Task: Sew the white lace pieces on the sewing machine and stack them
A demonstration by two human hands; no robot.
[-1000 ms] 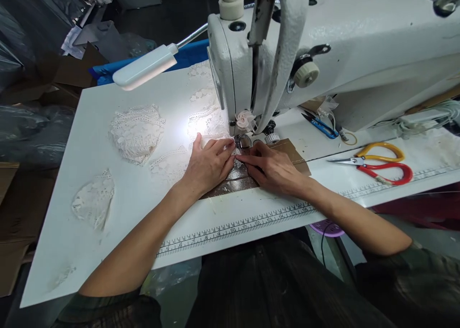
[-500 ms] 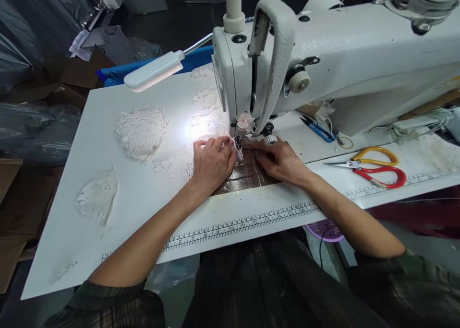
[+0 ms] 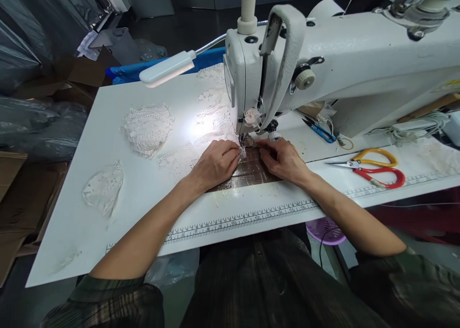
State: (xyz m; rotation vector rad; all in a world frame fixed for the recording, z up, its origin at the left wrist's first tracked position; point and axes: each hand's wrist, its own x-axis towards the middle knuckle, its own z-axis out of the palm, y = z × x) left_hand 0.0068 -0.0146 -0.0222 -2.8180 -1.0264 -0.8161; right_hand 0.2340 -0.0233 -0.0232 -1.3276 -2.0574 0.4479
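A white sewing machine point(image 3: 240, 78) stands over the table, its presser foot point(image 3: 243, 139) down between my hands. My left hand point(image 3: 218, 161) lies left of the foot, fingers closed together on the edge of white lace trim point(image 3: 243, 153). The lace under the fingers is mostly hidden. My right hand point(image 3: 286, 163) rests right of the foot on a shiny brown plate point(image 3: 247, 169). Its index finger and thumb are bent and apart, with nothing visible between them. More lace point(image 3: 179, 159) spreads behind my left hand. A pale fabric flower point(image 3: 252, 117) hangs on the machine head.
A lace bundle point(image 3: 149, 130) and a smaller lace piece point(image 3: 104, 188) lie at left. Scissors with yellow and red handles point(image 3: 373, 164) and blue thread snips point(image 3: 321, 129) lie at right. A lamp point(image 3: 167, 69) overhangs the table. A printed ruler point(image 3: 247, 221) runs along the front edge.
The view has shifted slightly. My right index finger has drawn back rightward from the presser foot. My left fingers look more tucked together beside the foot.
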